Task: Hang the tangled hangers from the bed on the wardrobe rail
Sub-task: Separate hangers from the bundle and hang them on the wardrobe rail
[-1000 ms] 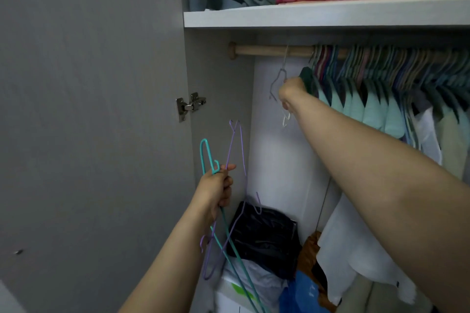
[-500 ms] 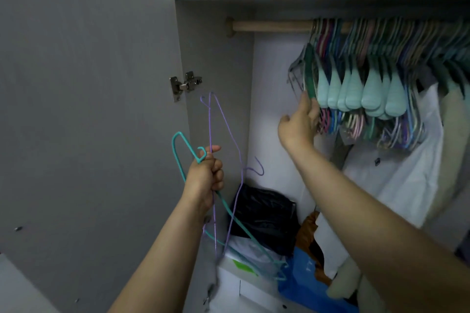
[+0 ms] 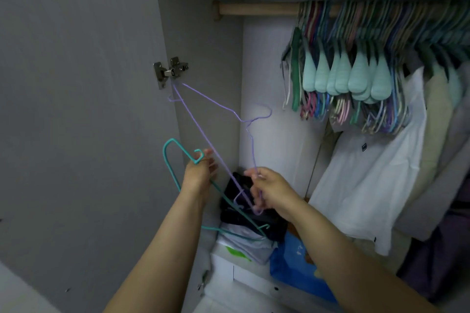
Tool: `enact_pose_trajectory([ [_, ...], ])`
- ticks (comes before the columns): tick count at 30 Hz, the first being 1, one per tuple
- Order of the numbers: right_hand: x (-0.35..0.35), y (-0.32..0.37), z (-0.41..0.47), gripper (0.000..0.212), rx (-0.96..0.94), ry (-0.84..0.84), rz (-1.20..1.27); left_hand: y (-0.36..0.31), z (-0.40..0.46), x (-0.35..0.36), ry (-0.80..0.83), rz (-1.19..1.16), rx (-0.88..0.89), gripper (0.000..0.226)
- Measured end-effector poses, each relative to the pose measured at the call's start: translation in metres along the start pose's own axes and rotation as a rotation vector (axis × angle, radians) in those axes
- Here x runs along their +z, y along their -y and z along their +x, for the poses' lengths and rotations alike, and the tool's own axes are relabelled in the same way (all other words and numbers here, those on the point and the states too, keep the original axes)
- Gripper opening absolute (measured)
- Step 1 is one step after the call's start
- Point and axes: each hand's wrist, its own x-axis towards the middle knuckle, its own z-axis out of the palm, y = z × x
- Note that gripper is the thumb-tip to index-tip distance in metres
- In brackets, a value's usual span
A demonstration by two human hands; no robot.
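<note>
Right hand (image 3: 273, 192) dropped from the rail (image 3: 256, 9) at 12 o'clock, now pinching the purple hanger (image 3: 203, 132) to untangle it; left hand (image 3: 199, 174) grips the teal hanger (image 3: 169, 157).

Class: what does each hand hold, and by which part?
Left hand grips the teal hanger just below its hook. Right hand pinches the purple hanger near its lower corner.

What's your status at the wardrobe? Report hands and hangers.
Left hand grips teal hanger. Right hand pinches purple hanger. Both hangers crossed, unhung. Rail bare at left end.
</note>
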Motion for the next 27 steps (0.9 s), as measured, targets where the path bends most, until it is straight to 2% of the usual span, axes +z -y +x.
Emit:
enact_pose_trajectory([
  [4,-0.021,0.025,0.010,0.031,-0.109,-0.228,-0.002,0.012,-0.006,-0.020,0.034,0.026,-0.131,0.015],
  [7,-0.036,0.054,0.016,0.032,-0.156,-0.295,-0.053,0.013,-0.018,-0.031,0.223,0.152,-0.269,0.027],
  [10,-0.047,0.084,0.025,0.030,-0.178,-0.338,-0.282,0.014,-0.023,-0.036,0.342,0.129,-0.364,0.030],
  [11,-0.050,0.092,0.029,0.032,-0.170,-0.345,-0.381,0.015,-0.022,-0.036,0.341,0.093,-0.368,0.033],
  [14,-0.060,0.108,0.037,0.037,-0.198,-0.376,-0.588,0.015,-0.014,-0.035,0.264,-0.079,-0.466,0.071],
  [15,-0.061,0.112,0.038,0.037,-0.227,-0.400,-0.614,0.018,-0.011,-0.039,0.217,-0.104,-0.498,0.075],
  [17,-0.061,0.119,0.035,0.034,-0.288,-0.444,-0.649,0.028,-0.008,-0.046,0.171,-0.084,-0.562,0.062],
  [20,-0.053,0.128,0.027,0.036,-0.345,-0.498,-0.726,0.046,-0.014,-0.054,0.347,0.234,-0.674,0.039],
  [23,-0.038,0.141,0.028,0.042,-0.375,-0.514,-0.766,0.059,-0.024,-0.057,0.567,0.609,-0.702,0.038],
  [25,-0.032,0.156,0.033,0.044,-0.394,-0.542,-0.745,0.065,-0.025,-0.056,0.590,0.748,-0.614,0.038],
  [27,-0.026,0.178,0.036,0.046,-0.404,-0.580,-0.744,0.061,-0.027,-0.052,0.541,0.853,-0.414,0.040],
])
